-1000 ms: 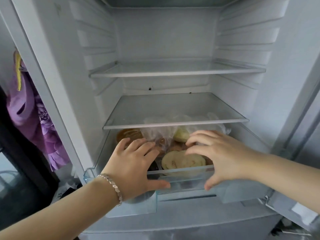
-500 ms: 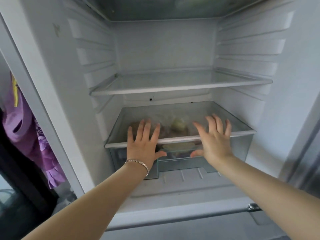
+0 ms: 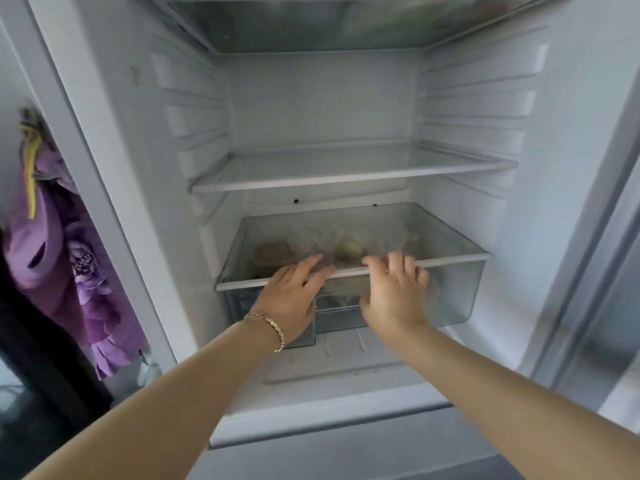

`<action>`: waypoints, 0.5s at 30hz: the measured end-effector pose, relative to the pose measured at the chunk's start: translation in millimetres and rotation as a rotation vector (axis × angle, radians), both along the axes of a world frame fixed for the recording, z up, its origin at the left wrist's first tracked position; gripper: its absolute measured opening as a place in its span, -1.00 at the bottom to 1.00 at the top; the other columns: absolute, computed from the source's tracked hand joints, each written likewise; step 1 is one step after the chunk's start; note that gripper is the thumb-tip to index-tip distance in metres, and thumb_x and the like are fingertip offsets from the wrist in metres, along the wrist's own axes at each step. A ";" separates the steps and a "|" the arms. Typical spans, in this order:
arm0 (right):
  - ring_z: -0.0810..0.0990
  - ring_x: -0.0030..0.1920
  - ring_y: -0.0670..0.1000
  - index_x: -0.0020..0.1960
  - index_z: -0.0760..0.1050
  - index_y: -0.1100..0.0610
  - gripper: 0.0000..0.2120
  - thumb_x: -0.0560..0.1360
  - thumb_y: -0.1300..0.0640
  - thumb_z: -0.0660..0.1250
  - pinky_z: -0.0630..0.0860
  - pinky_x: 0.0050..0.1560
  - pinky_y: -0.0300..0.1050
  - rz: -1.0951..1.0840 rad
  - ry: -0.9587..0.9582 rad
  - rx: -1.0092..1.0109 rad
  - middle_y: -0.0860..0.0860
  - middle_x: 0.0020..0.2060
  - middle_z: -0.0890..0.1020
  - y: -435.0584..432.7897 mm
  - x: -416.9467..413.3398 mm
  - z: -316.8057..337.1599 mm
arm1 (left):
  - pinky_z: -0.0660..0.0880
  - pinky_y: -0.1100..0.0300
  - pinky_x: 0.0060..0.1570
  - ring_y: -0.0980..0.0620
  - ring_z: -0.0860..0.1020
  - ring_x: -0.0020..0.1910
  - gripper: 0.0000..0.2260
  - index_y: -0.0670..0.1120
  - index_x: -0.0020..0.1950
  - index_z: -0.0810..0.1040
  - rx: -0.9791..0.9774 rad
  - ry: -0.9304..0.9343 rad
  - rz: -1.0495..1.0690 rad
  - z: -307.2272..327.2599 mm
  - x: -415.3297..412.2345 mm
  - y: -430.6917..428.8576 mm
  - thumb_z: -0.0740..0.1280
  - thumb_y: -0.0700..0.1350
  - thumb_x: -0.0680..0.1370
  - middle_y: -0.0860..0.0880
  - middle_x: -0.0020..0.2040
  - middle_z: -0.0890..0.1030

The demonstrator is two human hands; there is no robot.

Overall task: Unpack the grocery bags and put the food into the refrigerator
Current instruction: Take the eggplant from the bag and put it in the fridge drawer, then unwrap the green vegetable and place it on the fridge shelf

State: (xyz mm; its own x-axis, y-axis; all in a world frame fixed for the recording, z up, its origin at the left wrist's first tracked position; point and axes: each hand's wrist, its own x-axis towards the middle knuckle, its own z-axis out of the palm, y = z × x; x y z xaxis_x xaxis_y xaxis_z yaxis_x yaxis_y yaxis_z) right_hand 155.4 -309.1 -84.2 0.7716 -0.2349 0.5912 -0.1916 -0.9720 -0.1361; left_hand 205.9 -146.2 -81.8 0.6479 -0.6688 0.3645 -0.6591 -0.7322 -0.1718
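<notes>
1. Far left, outside the cabinet, a purple flowered cloth (image 3: 52,254) hangs with a yellow strip (image 3: 31,174) at its top.
2. The refrigerator (image 3: 180,98) stands open in front of you. An upper glass shelf (image 3: 346,168) spans its middle, and a lower glass shelf (image 3: 450,237) lies over the clear crisper drawer (image 3: 460,296).
3. Your left hand (image 3: 291,299), with a bracelet (image 3: 266,327) at the wrist, lies flat on the drawer's front, left of centre. Its fingers are straight, reach up over the lower shelf's white front edge and hold nothing.
4. The food sits inside the drawer, seen through the glass. A round brown item (image 3: 273,252) is at the left. Just right of it, a pale yellow-green item (image 3: 349,247) sits in a crinkled clear plastic bag (image 3: 311,240).
5. Your right hand (image 3: 394,292) is just right of centre, close beside the left. Its palm faces the drawer front, its fingers bend over the same white edge and its thumb hangs below. It is blurred, so you cannot tell whether it grips the edge or only presses on it.
6. The drawer sits in under the lower shelf, its right corner near the refrigerator's right wall.
</notes>
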 end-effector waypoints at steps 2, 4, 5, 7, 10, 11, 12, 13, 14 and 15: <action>0.54 0.09 0.15 0.11 0.53 0.05 -0.73 0.41 0.11 0.35 0.39 0.03 -0.08 0.153 0.179 0.145 0.05 0.01 0.61 11.0 -10.6 5.2 | 0.53 -0.01 0.04 -0.18 0.59 0.06 -0.47 -0.11 0.20 0.44 -0.069 -0.114 -0.053 -9.5 -11.8 15.5 0.42 -0.24 0.24 -0.20 0.22 0.52; 0.57 0.06 0.12 0.05 0.54 0.05 -0.82 0.47 0.06 0.26 0.44 -0.04 -0.13 0.304 0.325 0.223 0.01 -0.01 0.64 21.4 -21.7 11.9 | 0.57 0.10 -0.18 -0.11 0.60 -0.06 -0.66 -0.10 0.06 0.44 -0.104 -0.189 0.029 -15.6 -37.5 28.1 0.25 -0.15 0.29 -0.14 0.06 0.60; 0.58 0.05 0.11 0.02 0.55 0.05 -0.82 0.47 0.04 0.27 0.45 -0.04 -0.12 0.370 0.394 0.241 0.00 -0.01 0.64 26.4 -26.9 15.8 | 0.56 0.13 -0.26 -0.11 0.60 -0.12 -0.73 -0.11 0.01 0.46 -0.090 -0.193 0.087 -16.5 -51.6 32.1 0.20 -0.15 0.33 -0.11 -0.02 0.62; 0.58 0.06 0.10 0.01 0.57 0.06 -0.82 0.47 0.02 0.30 0.48 0.00 -0.11 0.494 0.581 0.246 0.00 0.01 0.63 35.4 -34.0 21.7 | 0.50 0.12 -0.23 -0.13 0.60 -0.11 -0.84 -0.13 -0.01 0.50 -0.014 -0.084 0.299 -7.6 -84.4 39.1 0.22 -0.18 0.45 -0.09 -0.09 0.61; 0.59 0.05 0.10 0.00 0.59 0.10 -0.82 0.46 0.05 0.32 0.52 0.06 -0.08 0.702 0.813 0.155 0.06 0.04 0.64 53.4 -44.7 22.0 | 0.38 0.13 -0.08 -0.09 0.54 0.11 -0.79 -0.06 0.15 0.44 0.074 0.188 0.741 -0.2 -123.1 57.8 0.11 -0.06 0.59 -0.03 0.11 0.56; 0.60 0.05 0.11 0.00 0.59 0.12 -0.80 0.46 0.05 0.32 0.52 0.07 -0.08 0.753 0.844 0.110 0.06 0.03 0.64 61.9 -51.1 21.5 | 0.39 0.13 -0.06 -0.08 0.53 0.14 -0.76 -0.06 0.18 0.45 0.094 0.278 0.843 -0.9 -136.6 64.7 0.10 -0.05 0.59 -0.03 0.14 0.54; 0.60 0.04 0.11 0.01 0.60 0.13 -0.78 0.46 0.04 0.32 0.52 0.06 -0.07 0.800 0.861 0.062 0.07 0.03 0.64 70.7 -59.3 20.6 | 0.40 0.12 -0.06 -0.08 0.52 0.15 -0.73 -0.07 0.20 0.46 0.120 0.349 0.918 -0.6 -152.1 71.3 0.10 -0.05 0.59 -0.03 0.15 0.53; 0.61 0.03 0.12 0.02 0.60 0.15 -0.76 0.46 0.03 0.31 0.53 0.05 -0.07 0.849 0.876 0.001 0.09 0.03 0.65 80.1 -69.5 19.2 | 0.39 0.11 -0.08 -0.08 0.52 0.14 -0.73 -0.07 0.21 0.48 0.122 0.404 0.989 -3.1 -170.6 78.7 0.10 -0.06 0.58 -0.02 0.12 0.53; 0.61 0.02 0.13 0.04 0.60 0.16 -0.75 0.46 0.05 0.29 0.53 0.02 -0.08 0.902 0.889 -0.068 0.10 0.03 0.65 90.3 -82.4 17.7 | 0.39 0.12 -0.11 -0.08 0.53 0.12 -0.73 -0.07 0.18 0.49 0.064 0.448 1.070 -5.1 -192.7 84.8 0.10 -0.05 0.58 -0.02 0.08 0.53; 0.60 0.01 0.13 0.06 0.59 0.17 -0.75 0.47 0.08 0.27 0.53 -0.02 -0.10 0.959 0.892 -0.141 0.12 0.05 0.64 101.1 -96.9 17.4 | 0.39 0.13 -0.14 -0.08 0.54 0.09 -0.75 -0.07 0.14 0.49 -0.019 0.473 1.148 -9.2 -217.3 91.4 0.11 -0.03 0.58 -0.01 0.05 0.54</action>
State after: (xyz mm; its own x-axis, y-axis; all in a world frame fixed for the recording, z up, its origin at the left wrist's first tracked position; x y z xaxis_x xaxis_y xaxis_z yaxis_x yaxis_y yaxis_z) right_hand 58.5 -208.0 -66.7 0.7315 0.6418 -0.2303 0.6067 -0.7668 -0.2098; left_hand -11.4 -54.9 -91.0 0.9253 0.3743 -0.0609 0.3697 -0.9261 -0.0749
